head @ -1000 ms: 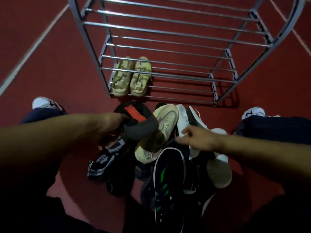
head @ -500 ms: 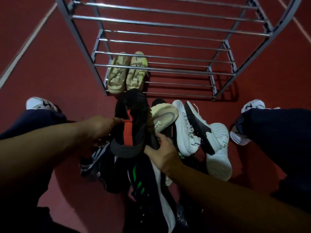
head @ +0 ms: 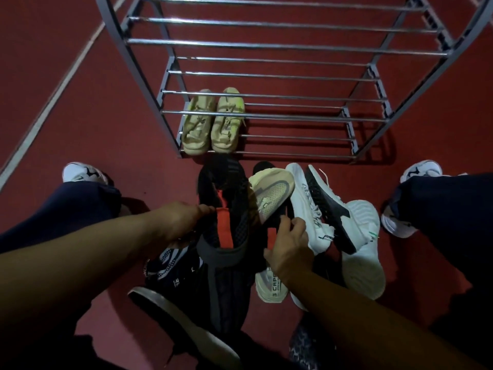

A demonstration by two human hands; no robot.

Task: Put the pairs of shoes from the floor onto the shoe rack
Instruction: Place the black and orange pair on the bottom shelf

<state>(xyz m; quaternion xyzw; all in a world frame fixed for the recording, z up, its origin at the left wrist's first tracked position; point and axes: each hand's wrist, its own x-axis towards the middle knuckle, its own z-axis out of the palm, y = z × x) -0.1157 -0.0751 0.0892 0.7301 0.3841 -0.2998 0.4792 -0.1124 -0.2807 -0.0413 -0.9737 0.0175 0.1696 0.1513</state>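
head view: left hand (head: 181, 222) and right hand (head: 289, 244) each grip a black shoe (head: 226, 198).

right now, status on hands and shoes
Left hand grips black shoe. Right hand on its mate's red tab. Beige pair racked; pile on floor.

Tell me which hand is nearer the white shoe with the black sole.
Right. The right hand is just left of the white shoe with the black sole; the left hand is farther left, past the black shoe.
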